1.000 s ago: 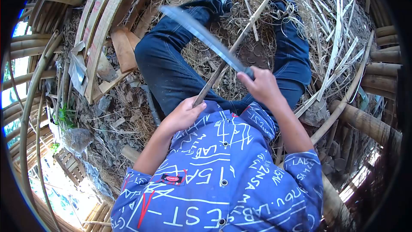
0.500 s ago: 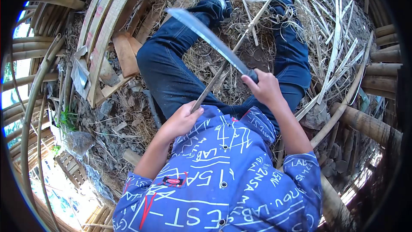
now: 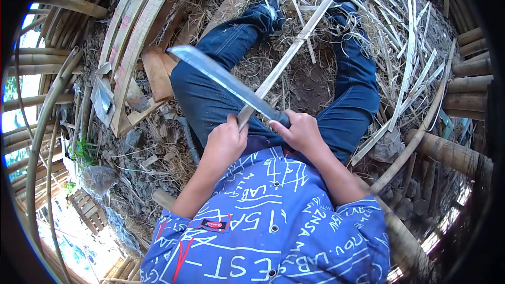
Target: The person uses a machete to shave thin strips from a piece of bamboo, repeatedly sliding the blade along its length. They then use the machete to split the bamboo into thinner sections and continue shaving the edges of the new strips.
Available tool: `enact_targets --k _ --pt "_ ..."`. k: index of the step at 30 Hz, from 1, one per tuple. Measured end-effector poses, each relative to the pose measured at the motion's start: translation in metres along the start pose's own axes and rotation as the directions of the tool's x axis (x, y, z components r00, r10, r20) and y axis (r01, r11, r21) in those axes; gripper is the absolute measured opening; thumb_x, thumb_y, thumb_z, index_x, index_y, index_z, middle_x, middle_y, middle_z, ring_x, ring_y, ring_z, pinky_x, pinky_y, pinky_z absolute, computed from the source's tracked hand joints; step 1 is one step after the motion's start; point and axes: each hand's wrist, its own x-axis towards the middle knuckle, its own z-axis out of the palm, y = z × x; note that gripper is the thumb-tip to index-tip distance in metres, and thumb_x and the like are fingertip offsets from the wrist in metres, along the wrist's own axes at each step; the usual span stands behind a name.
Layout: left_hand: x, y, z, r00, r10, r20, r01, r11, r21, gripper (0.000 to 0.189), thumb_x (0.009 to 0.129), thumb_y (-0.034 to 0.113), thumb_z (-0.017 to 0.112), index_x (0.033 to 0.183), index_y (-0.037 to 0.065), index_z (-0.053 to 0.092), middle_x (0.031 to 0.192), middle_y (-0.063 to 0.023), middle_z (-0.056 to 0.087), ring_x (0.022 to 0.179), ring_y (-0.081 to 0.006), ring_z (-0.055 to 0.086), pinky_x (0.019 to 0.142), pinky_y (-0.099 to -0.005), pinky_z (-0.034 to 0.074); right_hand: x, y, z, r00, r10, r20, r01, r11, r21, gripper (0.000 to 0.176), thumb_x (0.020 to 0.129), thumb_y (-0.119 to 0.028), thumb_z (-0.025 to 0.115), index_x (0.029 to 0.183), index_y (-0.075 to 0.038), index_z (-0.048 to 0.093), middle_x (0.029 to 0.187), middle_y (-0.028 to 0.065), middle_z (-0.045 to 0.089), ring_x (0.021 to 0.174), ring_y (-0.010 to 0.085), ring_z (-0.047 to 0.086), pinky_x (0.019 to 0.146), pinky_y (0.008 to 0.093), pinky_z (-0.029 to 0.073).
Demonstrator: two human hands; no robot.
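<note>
My left hand [image 3: 227, 138] is closed around the near end of a long, thin bamboo strip [image 3: 286, 64], just above my lap. The strip slants away to the upper right between my legs, its far end near my right foot. In my right hand [image 3: 300, 130] is the dark handle of a machete [image 3: 223, 82], fingers wrapped round it. Its broad blade crosses over the strip close to my left hand and points to the upper left, the tip over my bent left knee.
Thin shavings and split strips [image 3: 410, 68] litter the ground around my feet and to the right. Long planks [image 3: 139, 37] lie at the upper left beside a wood block [image 3: 157, 73]. Bamboo poles [image 3: 447, 152] wall both sides. A slatted crate [image 3: 88, 210] sits lower left.
My right hand has drawn the machete back towards my body and left, so the blade now crosses the strip nearer my left hand. The strip has turned to show its paler face.
</note>
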Motion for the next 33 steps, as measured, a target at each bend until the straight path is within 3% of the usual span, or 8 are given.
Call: enact_targets --k 5,9,15,19,22,23,26,33 --pt "0.002 0.002 0.003 0.998 0.056 -0.037 -0.056 0.998 -0.008 0.03 0.094 0.025 0.054 0.091 -0.004 0.049 0.072 -0.0304 0.061 0.072 -0.0485 0.062 0.064 -0.0551 0.048 0.012 0.011 -0.013 0.998 -0.006 0.066 0.012 0.996 -0.092 0.064 0.083 -0.066 0.056 0.076 -0.003 0.063 0.066 0.0223 0.064 0.067 0.0403 0.066 0.06 0.0492 0.052" --pt "-0.005 0.009 0.005 0.997 0.071 -0.032 -0.071 0.997 0.008 0.028 0.094 0.024 0.055 0.09 -0.003 0.047 0.07 -0.0292 0.061 0.071 -0.0479 0.062 0.063 -0.0544 0.049 0.031 0.038 -0.031 0.974 0.208 -0.092 -0.21 0.978 -0.011 0.059 0.085 -0.061 0.057 0.077 -0.003 0.064 0.068 0.0226 0.065 0.072 0.042 0.066 0.064 0.0504 0.051" --pt "-0.003 0.005 0.008 0.998 0.052 -0.034 -0.053 0.998 -0.017 0.028 0.094 0.024 0.055 0.09 -0.002 0.046 0.069 -0.0281 0.061 0.069 -0.0468 0.062 0.063 -0.0533 0.049 0.032 0.023 -0.046 0.984 0.163 -0.067 -0.165 0.986 -0.017 0.06 0.086 -0.061 0.056 0.076 -0.002 0.063 0.068 0.0235 0.064 0.073 0.0435 0.065 0.066 0.0514 0.051" --pt "-0.005 0.002 0.002 0.998 0.051 -0.036 -0.051 0.999 0.013 0.027 0.093 0.024 0.055 0.089 -0.002 0.046 0.069 -0.0281 0.061 0.069 -0.0467 0.062 0.063 -0.0535 0.049 0.016 0.005 -0.029 0.994 0.017 0.11 0.003 0.984 -0.179 0.063 0.083 -0.066 0.056 0.077 -0.003 0.062 0.069 0.0242 0.064 0.07 0.0439 0.065 0.065 0.052 0.051" --pt "-0.014 -0.003 0.002 0.998 0.052 -0.019 -0.052 0.999 0.008 0.027 0.093 0.023 0.056 0.089 -0.001 0.046 0.069 -0.028 0.061 0.068 -0.0465 0.062 0.062 -0.0535 0.05 0.031 0.024 -0.032 1.0 0.02 -0.006 -0.021 0.986 -0.168 0.062 0.084 -0.064 0.056 0.075 -0.003 0.063 0.067 0.0234 0.064 0.068 0.0424 0.066 0.061 0.051 0.051" --pt "-0.014 -0.003 0.002 0.997 0.069 -0.034 -0.069 0.998 -0.003 0.027 0.093 0.023 0.056 0.089 -0.001 0.046 0.069 -0.0279 0.061 0.068 -0.0464 0.062 0.062 -0.0536 0.05 0.041 0.03 -0.04 0.987 0.158 -0.028 -0.16 0.979 -0.124 0.061 0.085 -0.063 0.056 0.075 -0.002 0.063 0.069 0.0239 0.064 0.069 0.0426 0.065 0.063 0.0513 0.051" --pt "-0.008 -0.001 0.006 0.993 0.093 -0.069 -0.092 0.996 0.016 0.027 0.093 0.023 0.056 0.089 -0.001 0.046 0.069 -0.0276 0.061 0.067 -0.0461 0.062 0.061 -0.0531 0.05 0.051 0.04 -0.044 0.99 0.108 -0.088 -0.119 0.984 -0.132 0.061 0.085 -0.062 0.057 0.075 -0.002 0.063 0.071 0.0251 0.065 0.07 0.0436 0.065 0.065 0.0515 0.051" --pt "-0.017 -0.007 0.003 0.999 0.05 -0.016 -0.049 0.998 0.032 0.027 0.093 0.023 0.057 0.09 -0.001 0.046 0.068 -0.0264 0.061 0.066 -0.0454 0.062 0.06 -0.0525 0.05 0.037 0.037 -0.048 0.999 0.022 0.04 -0.009 0.951 -0.308 0.063 0.085 -0.065 0.054 0.078 -0.003 0.062 0.07 0.0224 0.065 0.071 0.041 0.066 0.064 0.0506 0.051"
